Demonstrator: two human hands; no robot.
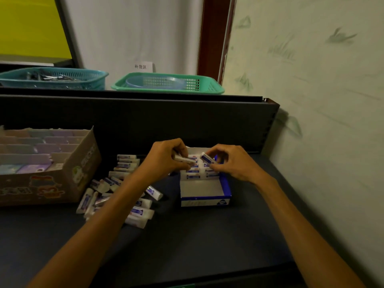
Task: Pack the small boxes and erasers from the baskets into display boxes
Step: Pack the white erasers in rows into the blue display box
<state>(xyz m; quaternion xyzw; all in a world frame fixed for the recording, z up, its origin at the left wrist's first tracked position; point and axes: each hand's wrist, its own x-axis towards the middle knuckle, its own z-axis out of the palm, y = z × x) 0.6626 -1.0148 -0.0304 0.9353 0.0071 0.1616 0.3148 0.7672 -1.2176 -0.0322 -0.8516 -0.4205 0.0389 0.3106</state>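
Note:
A blue and white display box (pixel 204 191) stands on the dark table, its far half filled with rows of white erasers in blue sleeves (pixel 195 176); the near half shows bare white floor. My left hand (pixel 166 159) grips one eraser (pixel 184 158) over the box's far left part. My right hand (pixel 232 163) pinches another eraser (pixel 207 157) just above the packed rows. A loose pile of several erasers (pixel 122 190) lies on the table left of the box, partly hidden under my left forearm.
A brown cardboard display box (pixel 83 163) with pastel small boxes in compartments stands at the left. On the shelf behind sit a teal basket (pixel 54 80) and a green basket (pixel 168 84) holding a blue bowl. A wall runs along the right.

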